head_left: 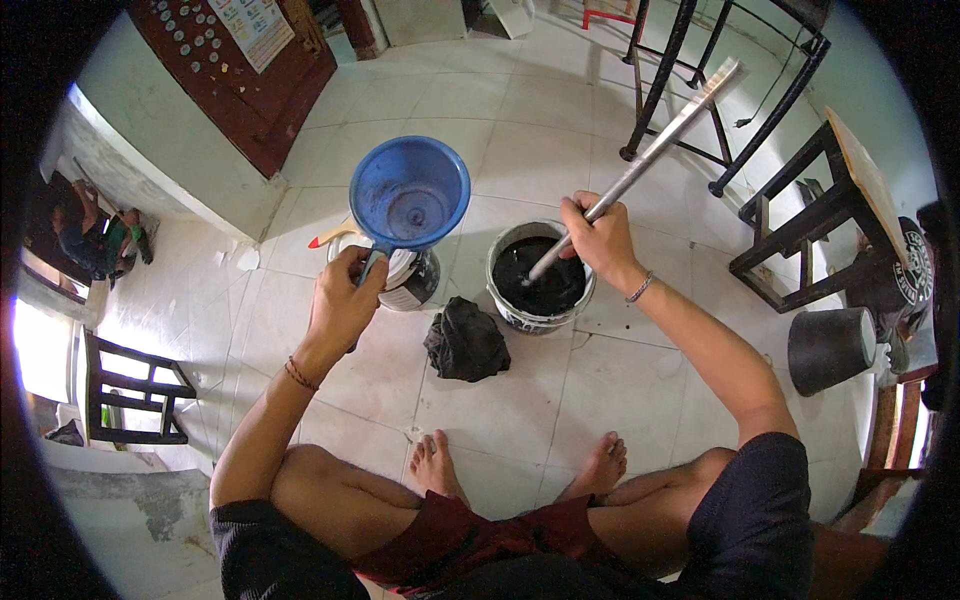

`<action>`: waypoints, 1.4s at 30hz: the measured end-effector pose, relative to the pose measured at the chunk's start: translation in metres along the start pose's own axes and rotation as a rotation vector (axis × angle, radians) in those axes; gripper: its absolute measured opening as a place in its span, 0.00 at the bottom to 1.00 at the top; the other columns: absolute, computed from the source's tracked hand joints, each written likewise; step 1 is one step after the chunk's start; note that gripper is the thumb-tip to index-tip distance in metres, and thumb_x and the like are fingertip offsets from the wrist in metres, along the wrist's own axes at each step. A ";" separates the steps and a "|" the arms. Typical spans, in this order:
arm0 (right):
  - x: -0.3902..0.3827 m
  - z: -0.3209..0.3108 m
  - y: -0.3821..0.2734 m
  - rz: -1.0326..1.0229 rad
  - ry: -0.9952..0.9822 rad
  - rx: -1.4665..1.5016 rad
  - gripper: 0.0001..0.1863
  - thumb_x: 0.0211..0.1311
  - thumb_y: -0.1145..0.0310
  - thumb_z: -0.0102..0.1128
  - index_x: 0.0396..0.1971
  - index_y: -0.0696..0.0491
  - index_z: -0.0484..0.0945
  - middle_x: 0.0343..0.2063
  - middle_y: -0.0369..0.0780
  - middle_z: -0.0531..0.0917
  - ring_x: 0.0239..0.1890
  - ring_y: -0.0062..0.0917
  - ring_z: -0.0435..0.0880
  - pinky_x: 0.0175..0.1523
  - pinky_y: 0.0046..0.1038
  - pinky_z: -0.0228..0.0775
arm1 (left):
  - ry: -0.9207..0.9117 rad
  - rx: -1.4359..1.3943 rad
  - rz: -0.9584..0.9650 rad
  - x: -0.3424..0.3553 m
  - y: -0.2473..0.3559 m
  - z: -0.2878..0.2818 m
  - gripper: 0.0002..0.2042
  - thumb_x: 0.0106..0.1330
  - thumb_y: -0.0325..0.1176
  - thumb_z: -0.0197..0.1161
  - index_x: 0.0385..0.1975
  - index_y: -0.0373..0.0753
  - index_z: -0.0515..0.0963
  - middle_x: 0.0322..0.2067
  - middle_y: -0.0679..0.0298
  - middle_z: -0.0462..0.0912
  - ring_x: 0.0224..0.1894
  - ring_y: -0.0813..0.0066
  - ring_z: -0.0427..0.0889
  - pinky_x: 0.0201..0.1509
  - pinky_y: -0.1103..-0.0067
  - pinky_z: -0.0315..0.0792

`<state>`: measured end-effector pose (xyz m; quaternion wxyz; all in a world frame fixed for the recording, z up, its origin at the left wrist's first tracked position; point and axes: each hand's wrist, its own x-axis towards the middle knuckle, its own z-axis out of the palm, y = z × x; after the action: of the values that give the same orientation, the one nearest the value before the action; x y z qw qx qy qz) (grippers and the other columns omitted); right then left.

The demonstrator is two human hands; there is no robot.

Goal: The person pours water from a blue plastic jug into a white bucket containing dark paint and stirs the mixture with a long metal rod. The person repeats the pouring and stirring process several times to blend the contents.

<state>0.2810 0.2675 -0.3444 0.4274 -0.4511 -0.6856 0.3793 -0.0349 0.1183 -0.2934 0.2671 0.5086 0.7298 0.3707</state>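
My left hand (345,300) is closed round the handle of a blue plastic dipper (410,195), its open mouth facing up and dark stains inside. Below the dipper stands a paint can (418,283), partly hidden, with a red-tipped brush (330,236) beside its top. In front of me to the right is a white bucket (500,300) of black liquid (520,265). A long silvery metal pipe (660,150) slants into that liquid, and my right hand (605,238) grips it above the bucket. A crumpled black cloth (467,340) lies on the floor between the containers and my feet.
Black metal stool legs (660,75) and a wooden stool (800,235) stand at the right, near a dark bucket (830,350). A dark wooden rack (135,388) is at the left. A brown door (240,90) stands at the back left, on white floor tiles (400,100).
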 end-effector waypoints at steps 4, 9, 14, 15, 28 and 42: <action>0.002 -0.003 -0.003 -0.174 0.063 -0.146 0.15 0.62 0.73 0.59 0.16 0.58 0.71 0.13 0.49 0.77 0.17 0.47 0.79 0.27 0.42 0.71 | -0.012 -0.016 0.016 -0.001 -0.001 0.001 0.17 0.70 0.40 0.63 0.40 0.27 0.80 0.24 0.60 0.83 0.22 0.78 0.79 0.29 0.76 0.72; 0.002 -0.003 -0.002 -0.447 -0.013 -0.467 0.16 0.64 0.70 0.61 0.17 0.59 0.72 0.13 0.49 0.77 0.17 0.47 0.79 0.27 0.41 0.71 | -0.033 0.015 0.054 -0.001 -0.002 -0.001 0.16 0.74 0.41 0.61 0.41 0.31 0.79 0.26 0.64 0.81 0.23 0.81 0.77 0.26 0.80 0.71; -0.001 0.004 -0.010 -0.144 0.003 -0.113 0.17 0.65 0.72 0.59 0.16 0.59 0.72 0.13 0.50 0.77 0.17 0.47 0.78 0.28 0.41 0.72 | -0.008 -0.010 0.011 -0.002 0.001 -0.001 0.17 0.70 0.40 0.63 0.41 0.28 0.80 0.24 0.60 0.83 0.23 0.77 0.79 0.30 0.75 0.73; -0.002 0.001 -0.010 -0.067 -0.003 -0.035 0.17 0.65 0.72 0.59 0.16 0.59 0.72 0.13 0.50 0.77 0.17 0.47 0.78 0.28 0.41 0.72 | -0.007 0.000 -0.007 -0.002 0.001 -0.001 0.17 0.70 0.40 0.62 0.40 0.28 0.80 0.24 0.60 0.83 0.23 0.76 0.79 0.30 0.75 0.73; 0.000 0.004 -0.007 0.042 0.027 0.078 0.22 0.69 0.67 0.61 0.14 0.59 0.69 0.11 0.44 0.76 0.14 0.35 0.81 0.23 0.36 0.70 | 0.011 0.035 0.050 0.002 -0.005 0.000 0.18 0.69 0.40 0.63 0.41 0.27 0.81 0.27 0.56 0.85 0.28 0.71 0.82 0.35 0.73 0.75; -0.003 0.007 -0.010 -0.075 0.031 0.021 0.19 0.66 0.68 0.61 0.16 0.59 0.72 0.12 0.49 0.75 0.16 0.48 0.77 0.26 0.41 0.71 | 0.017 0.036 0.032 0.001 -0.005 -0.001 0.17 0.69 0.38 0.63 0.39 0.25 0.80 0.25 0.56 0.84 0.28 0.72 0.81 0.34 0.72 0.74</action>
<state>0.2721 0.2611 -0.3389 0.4563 -0.4265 -0.6913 0.3634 -0.0392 0.1181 -0.2970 0.2458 0.5217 0.7302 0.3662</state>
